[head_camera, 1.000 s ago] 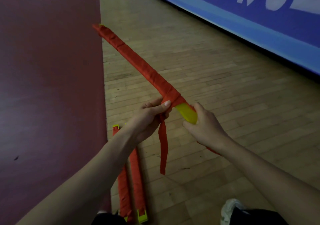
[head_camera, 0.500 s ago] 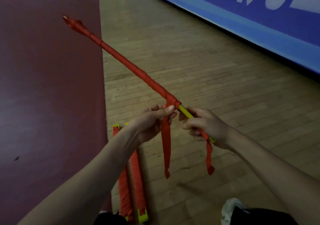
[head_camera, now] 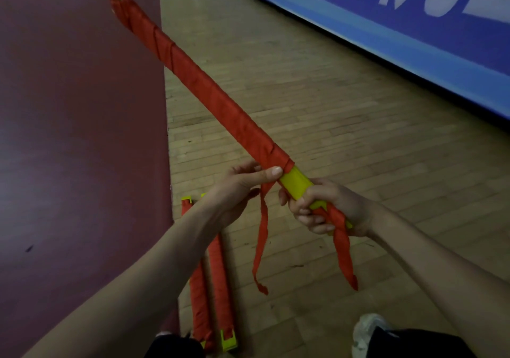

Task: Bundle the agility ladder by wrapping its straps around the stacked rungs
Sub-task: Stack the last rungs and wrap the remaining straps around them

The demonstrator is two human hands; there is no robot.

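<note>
A: Where is the ladder bundle (head_camera: 209, 93)?

B: It is held in the air. It runs as a long stick from the upper left of the frame down to the middle, and red strap is wound around almost all of it.

A: What are the hands doing?

B: The left hand (head_camera: 237, 189) grips the bundle just where the red winding stops, with the thumb laid flat along the last turn. The right hand (head_camera: 331, 206) is curled round the bare yellow end (head_camera: 296, 182) and also clamps a twisted strap (head_camera: 342, 247) against it.

A: Are any straps loose?

B: There are two. A thin strap end (head_camera: 262, 236) hangs down between the hands from the last turn. The twisted one drops below the right fist.

A: What else is in view?

B: Two more wrapped bundles (head_camera: 218, 283) lie side by side on the wooden floor (head_camera: 317, 104), at lower centre behind the left forearm, with yellow clips showing at their ends. A dark red surface (head_camera: 77, 137) fills the left side. A blue banner (head_camera: 414, 35) with white lettering crosses the upper right. A pale shoe (head_camera: 367, 327) shows at the lower right.
</note>
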